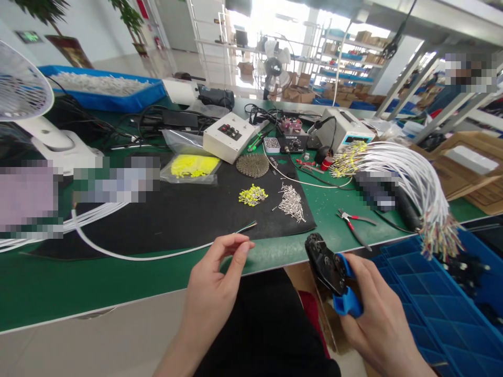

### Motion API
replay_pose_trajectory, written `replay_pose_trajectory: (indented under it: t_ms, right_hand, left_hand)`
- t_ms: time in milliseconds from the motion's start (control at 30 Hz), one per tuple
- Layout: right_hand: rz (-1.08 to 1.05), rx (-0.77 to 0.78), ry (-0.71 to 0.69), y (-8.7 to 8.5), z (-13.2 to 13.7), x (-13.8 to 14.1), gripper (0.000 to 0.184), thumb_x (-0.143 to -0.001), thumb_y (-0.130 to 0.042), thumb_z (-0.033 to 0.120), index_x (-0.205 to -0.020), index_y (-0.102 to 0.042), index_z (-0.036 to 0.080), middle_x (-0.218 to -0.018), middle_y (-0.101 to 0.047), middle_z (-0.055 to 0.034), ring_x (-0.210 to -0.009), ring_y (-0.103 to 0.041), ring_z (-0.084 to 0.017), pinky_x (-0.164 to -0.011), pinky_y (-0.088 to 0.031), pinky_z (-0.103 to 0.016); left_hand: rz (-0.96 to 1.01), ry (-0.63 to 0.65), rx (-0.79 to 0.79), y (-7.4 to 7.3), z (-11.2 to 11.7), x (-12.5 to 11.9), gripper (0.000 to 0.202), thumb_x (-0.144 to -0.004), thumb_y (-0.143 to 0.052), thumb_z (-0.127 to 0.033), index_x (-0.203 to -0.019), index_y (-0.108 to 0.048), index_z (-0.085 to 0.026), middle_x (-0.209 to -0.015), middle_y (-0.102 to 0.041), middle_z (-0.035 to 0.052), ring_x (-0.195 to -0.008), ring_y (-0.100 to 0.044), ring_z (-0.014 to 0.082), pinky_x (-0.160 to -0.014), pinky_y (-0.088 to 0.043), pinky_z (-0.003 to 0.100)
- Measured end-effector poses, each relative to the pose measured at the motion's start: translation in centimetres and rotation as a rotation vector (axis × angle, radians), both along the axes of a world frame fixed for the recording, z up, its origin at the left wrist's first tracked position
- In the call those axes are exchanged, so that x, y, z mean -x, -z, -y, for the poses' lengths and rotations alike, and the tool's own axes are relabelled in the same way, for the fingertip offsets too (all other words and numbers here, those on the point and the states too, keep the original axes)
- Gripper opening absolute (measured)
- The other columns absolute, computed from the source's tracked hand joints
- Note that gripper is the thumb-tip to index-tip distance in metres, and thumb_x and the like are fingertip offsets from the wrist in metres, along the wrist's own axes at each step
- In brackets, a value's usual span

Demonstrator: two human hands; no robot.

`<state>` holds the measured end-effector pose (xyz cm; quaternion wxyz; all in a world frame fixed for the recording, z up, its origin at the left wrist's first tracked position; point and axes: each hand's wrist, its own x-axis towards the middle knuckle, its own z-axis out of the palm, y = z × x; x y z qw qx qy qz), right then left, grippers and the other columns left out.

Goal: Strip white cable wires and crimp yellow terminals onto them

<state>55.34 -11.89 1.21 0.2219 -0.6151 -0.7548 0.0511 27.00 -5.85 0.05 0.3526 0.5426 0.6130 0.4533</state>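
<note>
My right hand (pixel 377 309) is wrapped round the blue handles of a black-headed crimping tool (pixel 328 267), held over the table's front edge. My left hand (pixel 220 277) has thumb and fingertips closed in a pinch; anything between them is too small or hidden to make out. Just beyond the left fingers runs a white cable (pixel 157 257), its end split into thin coloured wires (pixel 247 226). Part of that cable is hidden behind the hand. On the black mat (pixel 188 209) lie a pile of yellow-sleeved terminals (pixel 252 195) and a pile of silver pins (pixel 291 203).
Red-handled cutters (pixel 356 222) lie on the green table at the right. Behind them is a thick bundle of white cables (pixel 408 167). A bag of yellow parts (pixel 194 165), a white switch box (pixel 228 137) and a fan (pixel 55 141) stand farther back. Blue crates (pixel 436 309) sit lower right.
</note>
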Motion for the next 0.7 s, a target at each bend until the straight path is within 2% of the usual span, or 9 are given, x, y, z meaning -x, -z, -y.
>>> replay_pose_trajectory:
  t_ms: [100, 200, 267, 333, 400, 467, 533, 600, 700]
  right_hand:
    - [0.010, -0.010, -0.017, 0.0, -0.2, 0.1, 0.073, -0.076, -0.053, 0.013, -0.147, -0.039, 0.021, -0.138, -0.054, -0.0146, -0.126, -0.055, -0.033, -0.105, -0.048, -0.051]
    - [-0.054, 0.056, -0.046, 0.3, -0.4, 0.3, 0.072, -0.078, -0.055, 0.012, -0.146, -0.038, 0.025, -0.137, -0.056, -0.0134, -0.123, -0.059, -0.032, -0.102, -0.050, -0.049]
    - [-0.181, 0.132, 0.005, 0.7, -0.5, 0.6, 0.067, -0.082, -0.057, 0.013, -0.145, -0.037, 0.027, -0.131, -0.060, -0.0126, -0.117, -0.063, -0.030, -0.099, -0.052, -0.046]
    - [-0.376, 0.181, 0.101, 1.2, -0.8, 1.0, 0.059, -0.088, -0.060, 0.019, -0.141, -0.035, 0.026, -0.126, -0.064, -0.0128, -0.113, -0.067, -0.029, -0.097, -0.054, -0.044]
    - [-0.545, 0.197, 0.170, 1.5, -1.4, 1.3, 0.045, -0.093, -0.062, 0.027, -0.131, -0.038, 0.025, -0.121, -0.067, -0.0121, -0.110, -0.069, -0.027, -0.094, -0.055, -0.040]
    - [-0.603, 0.244, 0.155, 1.5, -2.4, 1.7, 0.030, -0.097, -0.063, 0.036, -0.119, -0.047, 0.024, -0.115, -0.069, -0.0091, -0.102, -0.069, -0.025, -0.089, -0.054, -0.036]
    - [-0.637, 0.278, 0.109, 1.3, -3.6, 2.2, 0.023, -0.098, -0.065, 0.042, -0.110, -0.058, 0.023, -0.111, -0.070, -0.0067, -0.099, -0.067, -0.023, -0.089, -0.050, -0.034]
    - [-0.731, 0.288, 0.077, 1.1, -4.9, 3.0, 0.024, -0.096, -0.068, 0.044, -0.104, -0.068, 0.021, -0.108, -0.072, -0.0064, -0.100, -0.066, -0.024, -0.090, -0.048, -0.034]
    - [-0.865, 0.309, 0.073, 0.9, -6.8, 4.8, 0.026, -0.091, -0.074, 0.046, -0.092, -0.075, 0.020, -0.107, -0.074, -0.0071, -0.101, -0.067, -0.025, -0.093, -0.047, -0.035]
  left_hand:
    - [-0.250, 0.012, -0.139, 0.6, -1.0, 0.7, 0.019, -0.099, -0.060, -0.042, -0.110, -0.068, -0.029, -0.109, -0.072, -0.0012, -0.102, -0.067, 0.0177, -0.092, -0.050, 0.031]
    - [-0.573, 0.056, -0.324, 1.4, -2.5, 1.2, 0.021, -0.101, -0.058, -0.036, -0.114, -0.067, -0.022, -0.116, -0.070, 0.0059, -0.111, -0.062, 0.0241, -0.102, -0.047, 0.039]
    - [-0.744, 0.098, -0.333, 2.1, -3.7, 1.5, 0.022, -0.101, -0.057, -0.032, -0.116, -0.065, -0.020, -0.119, -0.069, 0.0095, -0.115, -0.059, 0.0287, -0.101, -0.046, 0.044]
    - [-0.831, 0.140, -0.293, 2.6, -4.7, 1.7, 0.020, -0.101, -0.055, -0.029, -0.114, -0.066, -0.019, -0.117, -0.069, 0.0103, -0.112, -0.059, 0.0299, -0.094, -0.046, 0.044]
    - [-0.845, 0.163, -0.276, 2.9, -5.4, 1.7, 0.018, -0.102, -0.053, -0.027, -0.107, -0.068, -0.019, -0.111, -0.069, 0.0100, -0.105, -0.059, 0.0286, -0.087, -0.046, 0.041]
    - [-0.825, 0.165, -0.274, 2.8, -5.6, 1.5, 0.021, -0.103, -0.048, -0.026, -0.103, -0.067, -0.018, -0.106, -0.069, 0.0091, -0.100, -0.060, 0.0261, -0.086, -0.045, 0.039]
    - [-0.789, 0.173, -0.273, 2.2, -5.3, 1.1, 0.023, -0.106, -0.043, -0.026, -0.107, -0.065, -0.019, -0.107, -0.068, 0.0073, -0.098, -0.061, 0.0225, -0.087, -0.046, 0.035]
    - [-0.649, 0.218, -0.262, 1.2, -4.6, 0.6, 0.022, -0.107, -0.041, -0.028, -0.110, -0.062, -0.021, -0.109, -0.067, 0.0045, -0.099, -0.063, 0.0181, -0.090, -0.046, 0.030]
    - [-0.355, 0.304, -0.203, -0.3, -3.4, -0.3, 0.019, -0.107, -0.045, -0.031, -0.108, -0.062, -0.025, -0.107, -0.068, -0.0005, -0.099, -0.064, 0.0132, -0.090, -0.045, 0.024]
